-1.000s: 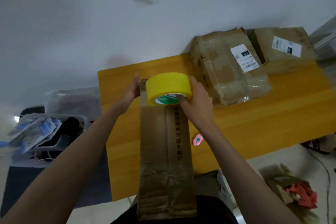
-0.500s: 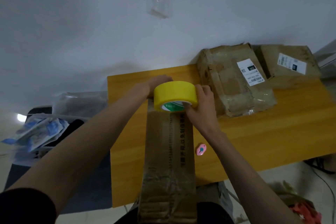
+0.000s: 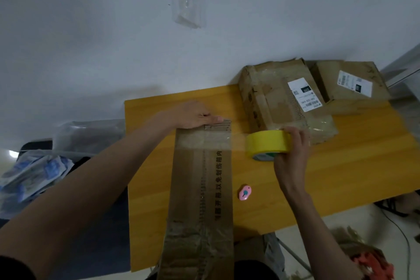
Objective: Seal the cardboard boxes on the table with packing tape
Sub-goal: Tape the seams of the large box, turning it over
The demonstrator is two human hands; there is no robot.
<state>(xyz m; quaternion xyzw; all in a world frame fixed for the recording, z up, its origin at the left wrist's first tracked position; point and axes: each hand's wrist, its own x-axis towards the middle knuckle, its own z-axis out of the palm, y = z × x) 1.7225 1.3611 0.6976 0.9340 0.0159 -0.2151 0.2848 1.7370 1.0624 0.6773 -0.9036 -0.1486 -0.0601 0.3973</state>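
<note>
one clear strip crosses the long box's (image 3: 200, 188) far end; right hand (image 3: 292, 159) grips the tape roll (image 3: 268, 146), left hand (image 3: 193, 116) lies flat, steadying. cutting remains; two boxes (image 3: 281, 107) wait far right.

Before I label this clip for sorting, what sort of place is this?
Probably a home or small informal packing spot, not a warehouse: one small yellow table against a plain wall, used cardboard boxes with shipping labels, and plastic packaging piled beside it.
</note>
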